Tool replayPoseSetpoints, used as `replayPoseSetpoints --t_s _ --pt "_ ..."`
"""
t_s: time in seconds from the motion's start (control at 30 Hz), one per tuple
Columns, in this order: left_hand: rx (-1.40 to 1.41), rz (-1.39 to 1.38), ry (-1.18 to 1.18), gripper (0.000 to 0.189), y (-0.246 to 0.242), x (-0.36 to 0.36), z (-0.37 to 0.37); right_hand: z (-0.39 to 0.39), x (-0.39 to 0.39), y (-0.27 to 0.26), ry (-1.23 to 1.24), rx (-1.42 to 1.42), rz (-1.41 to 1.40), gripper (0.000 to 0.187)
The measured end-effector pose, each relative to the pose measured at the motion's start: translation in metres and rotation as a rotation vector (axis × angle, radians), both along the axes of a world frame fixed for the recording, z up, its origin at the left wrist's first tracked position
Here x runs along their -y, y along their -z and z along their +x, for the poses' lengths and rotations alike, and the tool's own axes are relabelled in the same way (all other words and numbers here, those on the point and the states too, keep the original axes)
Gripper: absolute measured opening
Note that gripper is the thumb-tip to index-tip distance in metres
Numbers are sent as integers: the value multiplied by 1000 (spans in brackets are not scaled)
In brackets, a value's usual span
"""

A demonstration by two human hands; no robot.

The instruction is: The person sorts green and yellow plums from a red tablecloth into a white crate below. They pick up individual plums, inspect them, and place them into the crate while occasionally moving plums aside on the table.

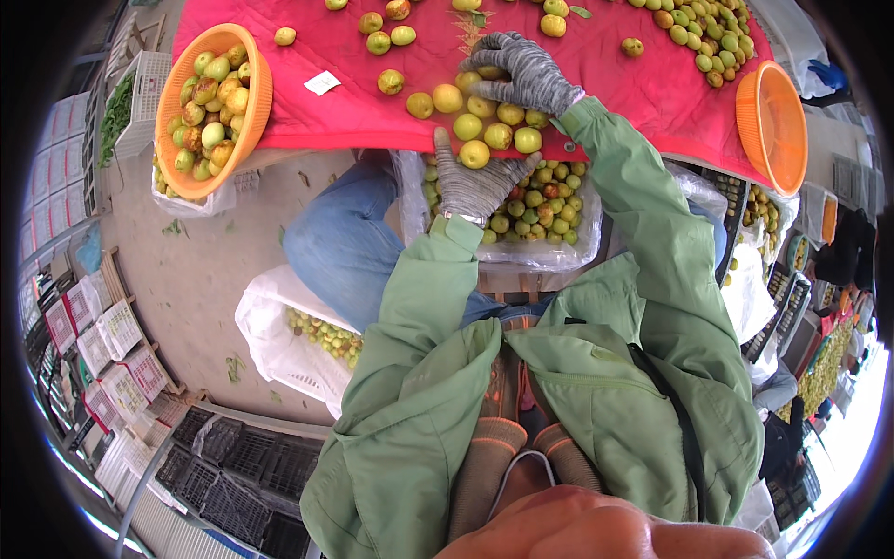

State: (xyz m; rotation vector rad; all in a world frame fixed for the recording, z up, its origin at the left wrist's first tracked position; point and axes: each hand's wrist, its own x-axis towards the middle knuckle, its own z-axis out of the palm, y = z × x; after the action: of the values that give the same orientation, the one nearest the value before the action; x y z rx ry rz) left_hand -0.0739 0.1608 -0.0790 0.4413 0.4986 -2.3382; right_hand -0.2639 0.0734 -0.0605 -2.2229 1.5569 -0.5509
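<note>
My left hand (478,178), in a grey knit glove, is cupped at the front edge of the red quilted cloth (314,112). Its thumb and fingers are spread, and a yellow-green jujube (474,154) sits against the palm side. My right hand (524,73), gloved alike, reaches over a cluster of jujubes (498,135) on the cloth. Its parted fingers curve around the far side of the group, partly covering a few fruits. Below the cloth's edge, a plastic-lined crate (590,234) holds many jujubes (538,209); my left hand hides part of it.
An orange basket (262,105) full of browner jujubes stands at the left table edge. Another orange basket (772,129) tilts at the right. A heap of green jujubes (705,35) lies far right. A white-lined crate (272,314) stands on the floor, with black crates (237,468) behind.
</note>
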Motion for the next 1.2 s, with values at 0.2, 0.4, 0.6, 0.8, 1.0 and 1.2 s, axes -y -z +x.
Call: replayPoseSetpoints --t_s 0.2,0.4,0.6,0.8,1.0,1.2 --pt "62 -85 40 93 -3 -3 -2 7 -49 -15 -69 144 -73 40" --pt "217 -87 98 98 9 -21 9 28 -100 -4 -34 287 -101 40" --pt "369 171 92 75 62 -64 37 76 -166 48 29 74 -122 44" --pt "651 345 31 45 142 -69 67 117 -156 105 164 -22 52 32" --pt "940 442 138 38 166 -70 99 123 -119 24 -130 85 -403 27" --pt "1070 401 235 38 164 -74 108 115 -30 -4 150 -236 -323 42"
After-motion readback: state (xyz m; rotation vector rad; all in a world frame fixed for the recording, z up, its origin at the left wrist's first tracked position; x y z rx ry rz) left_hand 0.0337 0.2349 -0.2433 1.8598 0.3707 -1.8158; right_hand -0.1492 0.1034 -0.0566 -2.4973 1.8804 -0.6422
